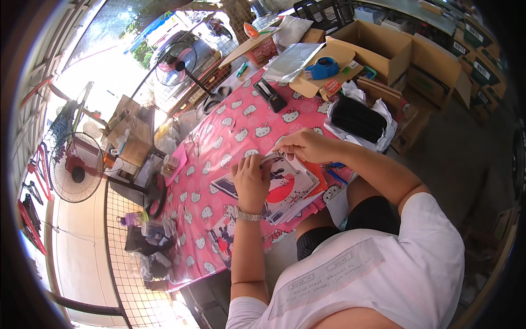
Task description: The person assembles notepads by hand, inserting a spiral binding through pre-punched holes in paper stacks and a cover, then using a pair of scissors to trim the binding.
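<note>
Both of my hands meet over a stack of printed sheets [291, 192] with red and dark pictures, near the table's front edge. My left hand [251, 180], a metal watch [248, 216] on its wrist, has bent fingers at the stack's far left corner. Opposite it, the fingertips of my right hand [302, 146] are pinched together. Between them shows a narrow pale edge or strip; its kind is too small to tell. Orange sheets [319, 189] stick out at the stack's right side, with a blue-handled tool [336, 174] beside them.
A pink patterned cloth [205, 164] covers the table. Farther back are a black stapler [269, 96], a blue tape dispenser [322, 68] and clear plastic sheets [293, 61]. Black items [357, 119] in white wrapping lie right, near open cartons [378, 49]. Fans [78, 167] stand left.
</note>
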A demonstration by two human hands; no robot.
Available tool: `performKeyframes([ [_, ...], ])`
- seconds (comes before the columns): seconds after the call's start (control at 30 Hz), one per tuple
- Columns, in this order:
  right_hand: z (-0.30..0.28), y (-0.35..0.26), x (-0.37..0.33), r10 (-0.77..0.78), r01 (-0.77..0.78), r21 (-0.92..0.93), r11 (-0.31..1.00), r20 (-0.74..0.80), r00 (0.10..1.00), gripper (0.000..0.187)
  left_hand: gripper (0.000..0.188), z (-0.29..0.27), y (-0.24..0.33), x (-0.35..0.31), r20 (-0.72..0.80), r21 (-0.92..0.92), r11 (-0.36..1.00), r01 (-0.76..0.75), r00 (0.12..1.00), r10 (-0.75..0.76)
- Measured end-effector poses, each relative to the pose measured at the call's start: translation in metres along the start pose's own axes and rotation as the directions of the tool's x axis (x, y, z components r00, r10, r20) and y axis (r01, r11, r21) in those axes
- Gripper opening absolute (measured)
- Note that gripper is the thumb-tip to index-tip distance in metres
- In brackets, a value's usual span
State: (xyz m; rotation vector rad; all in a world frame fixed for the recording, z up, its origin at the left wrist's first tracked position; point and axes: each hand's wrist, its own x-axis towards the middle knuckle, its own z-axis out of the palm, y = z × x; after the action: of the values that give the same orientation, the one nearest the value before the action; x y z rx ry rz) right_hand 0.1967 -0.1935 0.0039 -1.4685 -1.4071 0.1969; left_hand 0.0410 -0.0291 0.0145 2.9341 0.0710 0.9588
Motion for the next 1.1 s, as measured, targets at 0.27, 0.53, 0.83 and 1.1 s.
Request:
performKeyframes([
  [0.27, -0.016, -0.006, 0.010, -0.139, 0.141, -0.050, 0.989, 0.047, 0.989, 0.020, 0.020, 0.004, -0.005, 0.010, 0.008, -0.043, 0.998, -0.035, 0.999, 0.036],
  [0.53, -0.025, -0.005, 0.034, -0.118, 0.178, -0.254, 0.951, 0.234, 0.965, 0.019, 0.019, 0.016, -0.016, 0.019, 0.082, 0.017, 0.997, -0.077, 0.994, 0.075],
  [0.83, -0.017, 0.001, 0.021, -0.137, 0.167, -0.396, 0.903, 0.104, 0.985, 0.020, 0.032, 0.009, 0.006, -0.001, -0.098, 0.120, 0.959, 0.257, 0.964, -0.246],
  [1.1, -0.031, -0.018, 0.020, -0.182, 0.250, -0.276, 0.928, 0.252, 0.951, 0.021, 0.031, -0.005, 0.012, 0.000, 0.019, 0.035, 0.983, 0.181, 0.983, -0.182],
])
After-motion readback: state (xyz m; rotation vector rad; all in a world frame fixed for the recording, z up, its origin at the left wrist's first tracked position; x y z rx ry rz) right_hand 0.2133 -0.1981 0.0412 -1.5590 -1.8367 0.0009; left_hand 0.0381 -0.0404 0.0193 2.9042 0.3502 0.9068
